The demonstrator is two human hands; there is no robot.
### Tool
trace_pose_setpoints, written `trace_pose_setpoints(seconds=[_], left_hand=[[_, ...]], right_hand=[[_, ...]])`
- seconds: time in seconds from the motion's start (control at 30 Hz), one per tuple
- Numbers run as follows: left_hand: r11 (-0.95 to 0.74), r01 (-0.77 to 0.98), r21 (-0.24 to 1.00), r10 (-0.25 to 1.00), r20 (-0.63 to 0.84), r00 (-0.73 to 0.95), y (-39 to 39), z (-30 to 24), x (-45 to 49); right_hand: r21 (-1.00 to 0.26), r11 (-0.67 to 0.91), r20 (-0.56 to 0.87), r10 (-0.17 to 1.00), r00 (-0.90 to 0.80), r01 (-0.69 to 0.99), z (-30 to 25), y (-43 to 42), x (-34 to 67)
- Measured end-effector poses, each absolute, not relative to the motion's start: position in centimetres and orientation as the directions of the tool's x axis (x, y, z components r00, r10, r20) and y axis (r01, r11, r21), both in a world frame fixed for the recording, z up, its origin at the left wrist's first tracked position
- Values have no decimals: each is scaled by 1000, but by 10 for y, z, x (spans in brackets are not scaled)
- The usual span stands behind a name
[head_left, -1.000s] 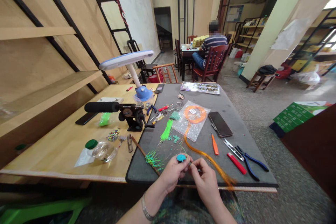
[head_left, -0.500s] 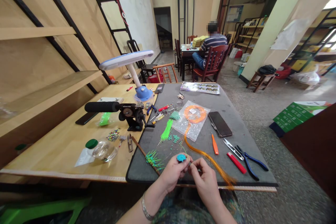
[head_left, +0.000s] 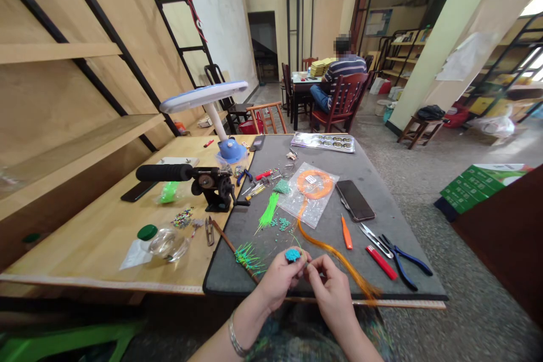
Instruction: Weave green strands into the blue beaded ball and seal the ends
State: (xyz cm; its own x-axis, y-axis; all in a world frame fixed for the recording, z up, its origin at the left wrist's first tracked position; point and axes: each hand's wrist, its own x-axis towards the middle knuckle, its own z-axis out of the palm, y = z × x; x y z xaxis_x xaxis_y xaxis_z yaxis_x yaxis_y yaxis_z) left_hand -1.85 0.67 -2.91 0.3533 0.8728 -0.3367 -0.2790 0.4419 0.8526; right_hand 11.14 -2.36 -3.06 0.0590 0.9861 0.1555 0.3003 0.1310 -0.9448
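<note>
My left hand (head_left: 278, 280) is closed in a pinch on a small teal beaded ball (head_left: 292, 254) at the near edge of the grey mat (head_left: 331, 226). My right hand (head_left: 333, 288) is closed right beside it, fingertips pinched on something too thin to make out, touching the left fingers. A bundle of orange strands (head_left: 335, 251) runs from a clear bag (head_left: 311, 192) to just right of my hands. A wooden stick with green strands (head_left: 244, 254) lies left of my left hand. Loose teal beads (head_left: 280, 223) lie further up the mat.
Blue pliers (head_left: 403, 266), a red lighter (head_left: 382, 263), scissors (head_left: 373, 237), an orange tool (head_left: 347, 233) and a phone (head_left: 355, 199) lie at right. A black hand-crank device (head_left: 203, 181), lamp (head_left: 212, 107) and glass jar (head_left: 167, 244) stand on the wooden table. A person sits at a far table.
</note>
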Motion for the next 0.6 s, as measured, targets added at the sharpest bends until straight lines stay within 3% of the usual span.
trace_pose_setpoints(seconds=[0.3, 0.6], left_hand=[[371, -252, 894, 905, -287, 313, 5, -26, -16], [424, -283, 860, 887, -333, 319, 6, -27, -15]], right_hand=[[-944, 118, 145, 987, 68, 308, -30, -23, 112], [-956, 106, 131, 989, 74, 274, -27, -23, 111]])
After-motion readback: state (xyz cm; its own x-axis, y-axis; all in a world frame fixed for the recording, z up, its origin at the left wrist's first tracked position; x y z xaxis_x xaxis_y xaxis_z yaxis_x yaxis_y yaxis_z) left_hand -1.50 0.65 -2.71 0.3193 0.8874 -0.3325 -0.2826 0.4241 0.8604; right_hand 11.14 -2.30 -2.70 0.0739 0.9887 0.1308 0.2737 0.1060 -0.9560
